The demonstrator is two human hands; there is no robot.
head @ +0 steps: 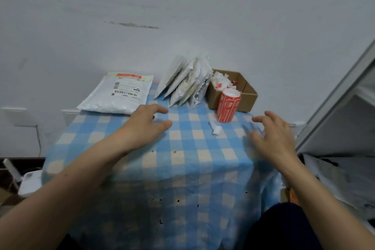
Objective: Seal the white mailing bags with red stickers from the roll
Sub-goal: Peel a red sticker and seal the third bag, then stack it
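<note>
Nearest me, both forearms reach in over a table (182, 168) w/ a blue-and-cream checked cloth. My left hand (146, 126) hovers low over it, palm down, fingers loosely spread, holding nothing. My right hand (272, 138), blurred, is also palm down, fingers splayed wide, empty. Between them, a bit farther off, lies a small white paper scrap (215, 129). Just behind it the red sticker roll (227, 105) stands upright, in front of a cardboard box (247, 97) of crumpled scraps. Left of the box, white bags (182, 81) lean in a row vs. the wall. Far left is a flat bag (117, 93) w/ a red strip on its flap. I judge the bags light, floppy and slick, so pinch the top edge. Roll looks light and tippy, so grip its sides.
</note>
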